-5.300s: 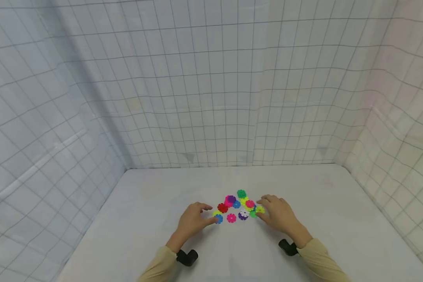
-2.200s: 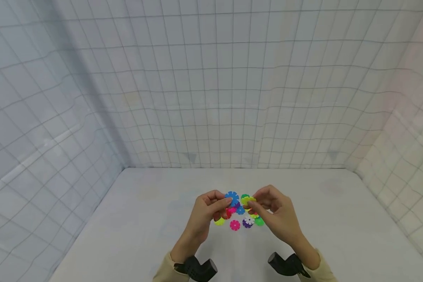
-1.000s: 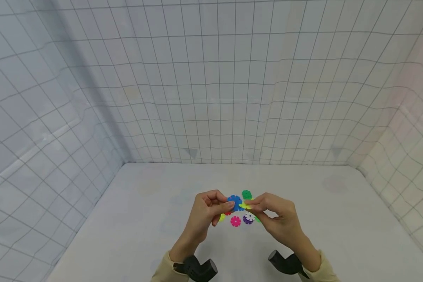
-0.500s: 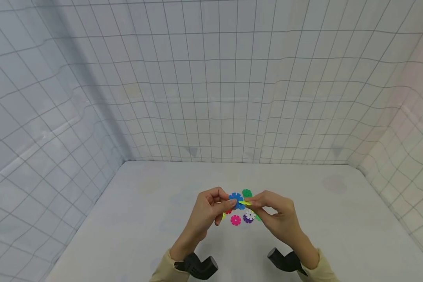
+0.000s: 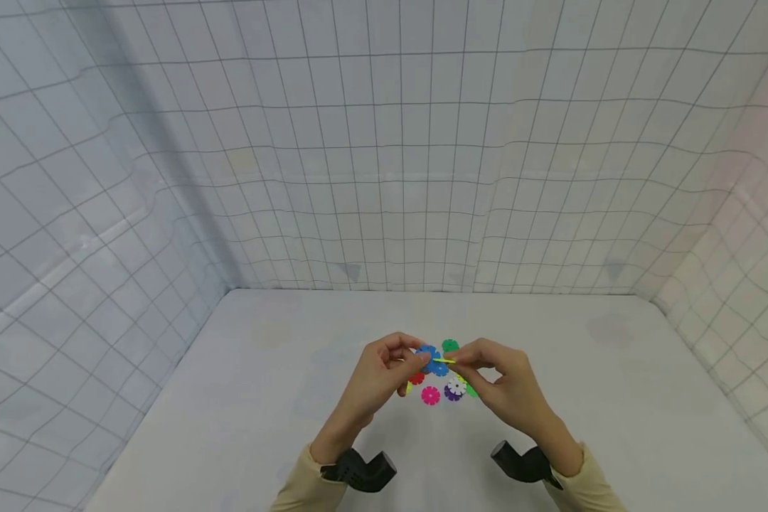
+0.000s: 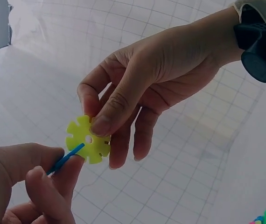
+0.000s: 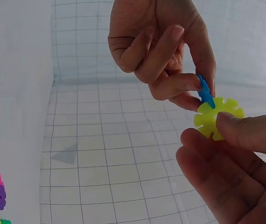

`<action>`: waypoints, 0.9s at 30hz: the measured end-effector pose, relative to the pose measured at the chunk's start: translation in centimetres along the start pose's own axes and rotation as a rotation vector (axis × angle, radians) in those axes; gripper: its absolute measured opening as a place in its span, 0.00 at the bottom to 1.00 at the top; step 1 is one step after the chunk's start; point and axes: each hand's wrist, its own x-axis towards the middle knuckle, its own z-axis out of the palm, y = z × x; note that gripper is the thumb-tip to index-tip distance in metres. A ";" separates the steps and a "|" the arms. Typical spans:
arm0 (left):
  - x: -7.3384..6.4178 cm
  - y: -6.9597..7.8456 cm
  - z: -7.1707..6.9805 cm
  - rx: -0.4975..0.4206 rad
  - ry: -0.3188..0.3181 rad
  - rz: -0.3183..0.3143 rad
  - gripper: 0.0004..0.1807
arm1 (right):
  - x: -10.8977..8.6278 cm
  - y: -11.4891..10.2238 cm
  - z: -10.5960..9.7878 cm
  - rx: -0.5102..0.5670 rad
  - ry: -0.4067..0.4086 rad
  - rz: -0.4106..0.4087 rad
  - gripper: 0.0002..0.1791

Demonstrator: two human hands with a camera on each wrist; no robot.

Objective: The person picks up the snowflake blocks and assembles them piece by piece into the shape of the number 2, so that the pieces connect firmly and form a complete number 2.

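My left hand point(image 5: 379, 377) pinches a blue notched disc point(image 6: 66, 158) between thumb and fingers. Opposite it, my right hand point(image 5: 504, 380) grips a yellow notched disc point(image 7: 207, 119) by its edge, thumb on its face. The two flower-shaped discs meet at right angles, the blue edge at a notch in the yellow rim. How deep the blue one sits in that notch I cannot tell. Both are held up above the table, in front of a group of loose discs. Fingertips hide part of each disc.
Loose notched discs lie on the white table point(image 5: 281, 370) beyond and below the hands: a pink one point(image 5: 431, 395), a white one point(image 5: 456, 386) over a purple one, a green one point(image 5: 450, 345) and a red one point(image 5: 417, 378). A gridded white curtain point(image 5: 384, 178) surrounds the table.
Earlier both hands reached down to the discs on the table. The blue and yellow discs were then picked up and brought together, and the yellow one has turned edge-on in the head view.
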 end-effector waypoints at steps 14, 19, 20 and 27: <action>0.4 -0.6 -0.7 -0.078 0.125 -0.041 0.11 | -1.1 4.5 -1.0 -0.170 -0.111 0.294 0.05; 0.3 -0.4 -0.9 -0.150 0.118 -0.035 0.10 | -2.6 7.6 -0.1 -0.269 -0.232 0.577 0.08; 0.3 -0.4 -1.0 -0.163 0.115 -0.039 0.10 | -3.0 8.2 0.1 -0.295 -0.254 0.627 0.09; 0.3 -0.7 -1.2 -0.235 0.070 -0.051 0.10 | -4.8 10.6 1.1 -0.483 -0.333 0.732 0.17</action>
